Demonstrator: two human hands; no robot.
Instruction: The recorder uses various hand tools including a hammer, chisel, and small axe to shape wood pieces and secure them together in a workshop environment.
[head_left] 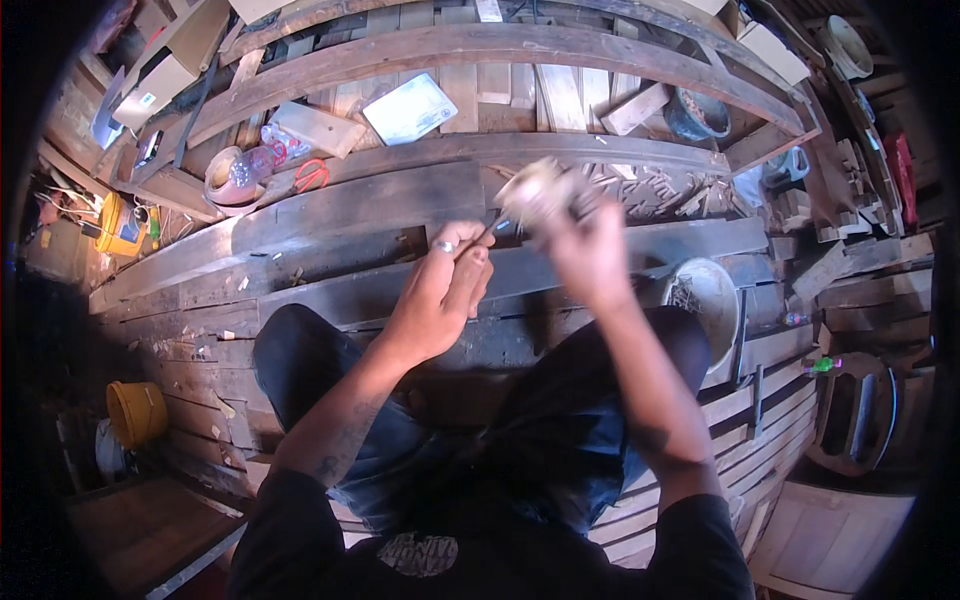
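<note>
My left hand [448,285] is closed on a thin dark rod [491,231] with a small pale tip, held over the wooden bench plank [380,200]. Just up and to the right, my right hand [590,255] grips a motion-blurred, pale wooden block [535,190], perhaps a mallet head, close above the rod. Behind it lie many small wooden pieces [655,190]. A white bucket [715,340] holding small dark pieces stands beside my right knee.
Orange scissors [310,172], a plastic bottle [257,162] and a pale board [410,108] lie on the wooden framework ahead. Yellow buckets [135,415] stand at the left, with a dark bucket [695,120] at back right. My bent legs occupy the lower middle.
</note>
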